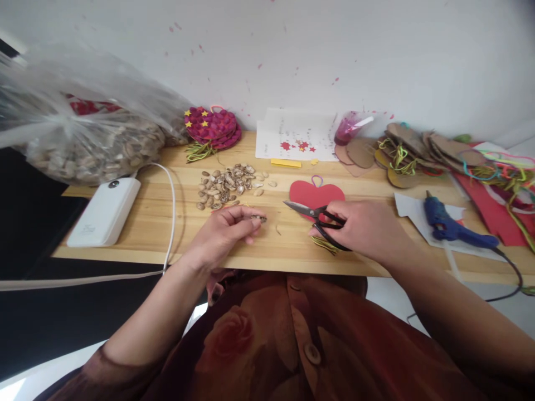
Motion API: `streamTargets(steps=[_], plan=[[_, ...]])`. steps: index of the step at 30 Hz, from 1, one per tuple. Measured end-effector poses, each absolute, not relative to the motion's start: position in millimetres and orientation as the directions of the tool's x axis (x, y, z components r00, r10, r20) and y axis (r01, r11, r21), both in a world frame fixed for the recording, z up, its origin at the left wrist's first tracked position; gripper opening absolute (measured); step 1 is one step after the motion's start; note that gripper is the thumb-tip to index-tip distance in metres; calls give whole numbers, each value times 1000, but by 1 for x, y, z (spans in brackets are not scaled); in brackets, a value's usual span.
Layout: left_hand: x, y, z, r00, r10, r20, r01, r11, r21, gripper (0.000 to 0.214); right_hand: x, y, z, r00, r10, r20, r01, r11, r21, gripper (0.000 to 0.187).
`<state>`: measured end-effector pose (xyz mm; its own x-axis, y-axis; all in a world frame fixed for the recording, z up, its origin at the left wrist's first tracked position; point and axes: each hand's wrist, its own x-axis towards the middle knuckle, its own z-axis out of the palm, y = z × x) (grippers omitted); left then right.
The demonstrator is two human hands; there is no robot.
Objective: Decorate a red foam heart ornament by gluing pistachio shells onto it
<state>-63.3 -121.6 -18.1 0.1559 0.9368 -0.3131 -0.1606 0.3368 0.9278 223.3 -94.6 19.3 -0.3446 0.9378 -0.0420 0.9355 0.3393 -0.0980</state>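
My left hand [228, 229] pinches a small speckled nut shell [261, 218] between thumb and fingertips, just above the tabletop. In my right hand [368, 225] are black-handled scissors [306, 210], blades pointing left towards that shell without touching it. Beneath the scissors lies a red heart-shaped piece [315, 192] with a purple loop at its top; my right hand and the scissors hide part of it. Green and yellow strings [325, 245] stick out below the heart. A pile of loose nut shells [225, 186] is spread behind my left hand.
A white power bank [104, 214] with a cable stands left, before a clear bag of shells [96, 145]. Decorated purple pieces [213, 128], printed paper [267, 139] and a cup of magenta liquid [346, 133] line the wall. A blue glue gun [451, 225] and cardboard shapes [401, 150] are right.
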Motion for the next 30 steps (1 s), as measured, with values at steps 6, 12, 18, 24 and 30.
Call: streamTargets(steps=[6,12,18,24,30], plan=[[-57,-115,-13,23,988,-151,-74,152,986,35,231,-103,31,-457,882,-115,889,450,-81,39],[-44,-114,-15,57,997,53,161,-61,985,25,244,-110,32,-463,878,-122,886,461,-47,40],[-29,-105,-17,366,904,222,485,-389,783,24,263,-107,33,-252,968,-24,950,242,-197,38],[-6,-95,-33,492,841,227,625,-522,580,33,275,-100,23,-118,993,-4,982,116,-149,44],[-31,-110,-30,619,752,227,620,-645,447,33,294,-94,9,-32,999,10,983,34,-182,43]])
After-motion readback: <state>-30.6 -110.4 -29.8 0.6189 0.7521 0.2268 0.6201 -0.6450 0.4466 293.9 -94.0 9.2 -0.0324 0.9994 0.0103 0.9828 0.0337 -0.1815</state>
